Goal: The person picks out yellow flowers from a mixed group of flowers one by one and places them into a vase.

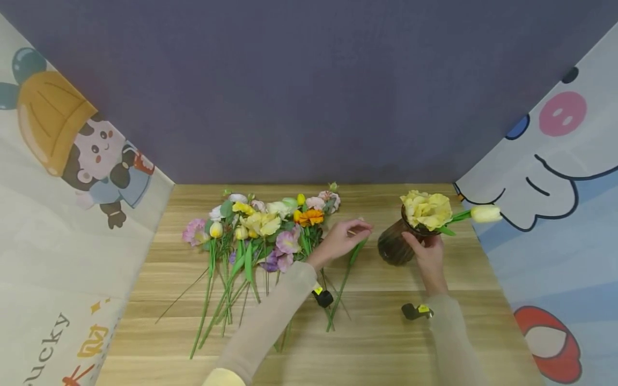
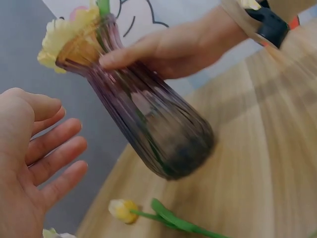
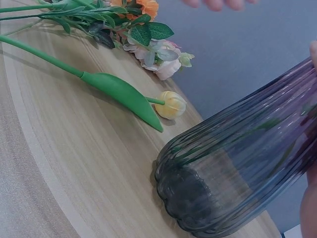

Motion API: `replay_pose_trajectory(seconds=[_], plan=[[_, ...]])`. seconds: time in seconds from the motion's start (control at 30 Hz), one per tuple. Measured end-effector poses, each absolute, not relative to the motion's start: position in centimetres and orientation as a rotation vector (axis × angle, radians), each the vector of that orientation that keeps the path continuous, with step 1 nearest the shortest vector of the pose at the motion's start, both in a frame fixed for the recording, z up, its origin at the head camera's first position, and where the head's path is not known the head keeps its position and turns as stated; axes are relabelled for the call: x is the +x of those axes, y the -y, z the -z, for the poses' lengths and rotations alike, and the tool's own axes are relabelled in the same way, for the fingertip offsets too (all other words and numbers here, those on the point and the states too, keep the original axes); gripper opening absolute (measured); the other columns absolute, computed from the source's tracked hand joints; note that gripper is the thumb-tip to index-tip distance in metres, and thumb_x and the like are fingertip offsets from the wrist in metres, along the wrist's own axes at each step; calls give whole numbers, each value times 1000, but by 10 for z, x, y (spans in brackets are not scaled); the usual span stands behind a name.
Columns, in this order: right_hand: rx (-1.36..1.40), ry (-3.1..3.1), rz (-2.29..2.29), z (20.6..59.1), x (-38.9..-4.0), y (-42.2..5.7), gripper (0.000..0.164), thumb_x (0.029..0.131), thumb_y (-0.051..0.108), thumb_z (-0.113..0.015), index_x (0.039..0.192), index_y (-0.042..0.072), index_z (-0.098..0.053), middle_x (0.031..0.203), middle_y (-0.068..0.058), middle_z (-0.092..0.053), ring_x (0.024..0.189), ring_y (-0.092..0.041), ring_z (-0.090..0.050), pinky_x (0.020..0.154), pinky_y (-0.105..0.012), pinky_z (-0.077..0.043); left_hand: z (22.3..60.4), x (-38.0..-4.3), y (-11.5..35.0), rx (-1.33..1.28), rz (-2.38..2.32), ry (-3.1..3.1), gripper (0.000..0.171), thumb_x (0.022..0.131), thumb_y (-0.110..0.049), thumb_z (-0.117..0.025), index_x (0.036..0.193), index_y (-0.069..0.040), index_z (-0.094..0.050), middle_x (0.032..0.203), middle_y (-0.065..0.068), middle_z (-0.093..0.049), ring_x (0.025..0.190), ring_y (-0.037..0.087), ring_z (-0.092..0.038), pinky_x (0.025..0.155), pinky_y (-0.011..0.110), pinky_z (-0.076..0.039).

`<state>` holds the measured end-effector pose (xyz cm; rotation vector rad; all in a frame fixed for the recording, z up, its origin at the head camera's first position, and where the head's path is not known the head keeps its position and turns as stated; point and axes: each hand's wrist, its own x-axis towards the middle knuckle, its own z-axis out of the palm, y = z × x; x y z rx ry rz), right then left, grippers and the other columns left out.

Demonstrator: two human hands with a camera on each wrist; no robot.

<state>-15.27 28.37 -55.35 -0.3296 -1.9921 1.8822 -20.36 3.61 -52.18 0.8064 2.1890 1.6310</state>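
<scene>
Vase (image 2: 153, 121) tilts, its neck grasped by the fingers of the right hand (image 1: 428, 260). Fingers of the left hand (image 1: 340, 240), relaxed and empty, hover apart, above a tulip (image 2: 171, 219).

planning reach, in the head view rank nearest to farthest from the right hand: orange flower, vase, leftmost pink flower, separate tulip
1. Vase: in the right hand, tilted.
2. Separate tulip: on the table, left of the vase.
3. Orange flower: farther left, in the pile.
4. Leftmost pink flower: the pile's far left end.
</scene>
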Motion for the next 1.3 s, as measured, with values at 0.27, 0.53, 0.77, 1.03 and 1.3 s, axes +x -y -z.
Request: replay_pose_trajectory(seconds=[0.27, 0.53, 0.77, 1.03, 1.3], plan=[[-332, 2006, -1869, 554, -152, -285, 58, 91, 3, -78, 143, 11, -54, 127, 10, -61, 121, -7, -54, 97, -12, -43, 550, -188, -22, 697, -1593, -2242, 29, 106, -23, -60, 128, -6, -70, 122, 9, -74, 102, 13, -69, 89, 24, -57], [-315, 1999, -1876, 551, -150, -283, 58, 91, 2, -77, 144, 10, -53, 130, 8, -60, 123, -9, -54, 99, -12, -43, 578, -177, -19, 548, -1599, -2240, 31, 107, -23, -60, 126, 0, -70, 117, 10, -74, 100, 17, -70, 84, 24, -58], [-325, 2002, -1881, 549, -149, -282, 58, 91, 2, -77, 144, 9, -53, 130, 7, -61, 124, -9, -54, 99, -12, -43, 588, -167, -22, 491, -1574, -2285, 27, 105, -16, -62, 123, 1, -72, 111, 11, -75, 94, 17, -71, 78, 21, -58], [-332, 2001, -1891, 549, -149, -282, 61, 91, 2, -77, 146, 9, -51, 132, 7, -59, 125, -9, -53, 100, -13, -43, 596, -160, -26, 444, -1544, -2352, 22, 104, -15, -63, 118, -2, -73, 107, 10, -76, 92, 18, -71, 79, 24, -58], [-354, 2014, -1881, 550, -150, -283, 61, 91, 4, -78, 145, 10, -52, 131, 7, -59, 124, -9, -53, 99, -14, -43, 605, -157, -38, 346, -1532, -2396, 24, 98, -11, -71, 119, 0, -69, 99, 5, -70, 85, 10, -67, 74, 21, -57]])
